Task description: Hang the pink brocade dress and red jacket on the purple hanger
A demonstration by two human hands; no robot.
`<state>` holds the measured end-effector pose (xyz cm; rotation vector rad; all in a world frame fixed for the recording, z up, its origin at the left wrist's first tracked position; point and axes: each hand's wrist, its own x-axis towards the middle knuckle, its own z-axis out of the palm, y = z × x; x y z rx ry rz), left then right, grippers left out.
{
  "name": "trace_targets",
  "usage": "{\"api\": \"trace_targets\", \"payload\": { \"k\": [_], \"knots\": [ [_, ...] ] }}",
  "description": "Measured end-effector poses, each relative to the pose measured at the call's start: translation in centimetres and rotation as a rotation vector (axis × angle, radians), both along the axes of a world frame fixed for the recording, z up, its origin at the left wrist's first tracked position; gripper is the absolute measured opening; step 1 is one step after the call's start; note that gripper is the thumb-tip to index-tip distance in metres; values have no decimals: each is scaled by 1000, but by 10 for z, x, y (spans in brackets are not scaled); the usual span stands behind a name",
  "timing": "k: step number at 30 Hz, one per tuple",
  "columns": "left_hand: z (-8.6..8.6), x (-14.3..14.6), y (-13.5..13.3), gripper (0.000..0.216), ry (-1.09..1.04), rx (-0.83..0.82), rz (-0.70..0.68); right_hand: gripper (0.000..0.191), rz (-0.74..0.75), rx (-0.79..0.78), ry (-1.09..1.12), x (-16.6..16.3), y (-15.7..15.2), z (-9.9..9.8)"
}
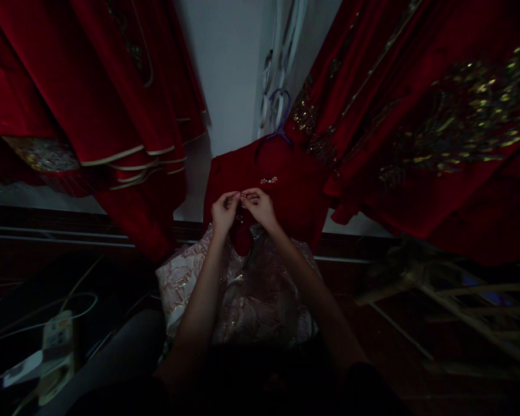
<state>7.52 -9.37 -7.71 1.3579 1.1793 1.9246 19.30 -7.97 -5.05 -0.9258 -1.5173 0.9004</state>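
My left hand (225, 209) and my right hand (259, 205) meet fingertip to fingertip, each pinched closed. Whatever lies between the fingers is too small and dark to make out. A small shiny ornament (240, 219) shows just below them. Under my forearms spreads a pale, glossy patterned garment (186, 274), its neck opening close below my hands. Behind them, a red garment (305, 185) hangs from a purple hanger (279, 130). A sparkling jewelled clasp (268, 180) sits on the red cloth, slightly above my right hand.
Red garments with pale edging (125, 127) hang at the left. More red clothes with gold sequins (468, 115) hang at the right. A power strip (57, 352) with cables lies at the lower left. A wooden frame (450, 300) stands low on the right. The light is dim.
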Motion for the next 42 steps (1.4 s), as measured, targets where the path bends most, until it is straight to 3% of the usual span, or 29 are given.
{"api": "trace_targets", "payload": {
  "k": [4, 17, 32, 42],
  "knots": [
    [0, 2, -1, 29, -16, 44, 8, 19, 47, -71, 23, 0, 1, 0],
    [-6, 1, 2, 34, 2, -16, 39, 19, 47, 15, -6, 2, -3, 3],
    [-13, 0, 6, 32, 10, -39, -33, 15, -32, -41, -56, 2, 2, 1],
    [-10, 2, 0, 29, 72, -30, -6, 17, -97, 19, -100, 1, 16, -13]
  ]
}}
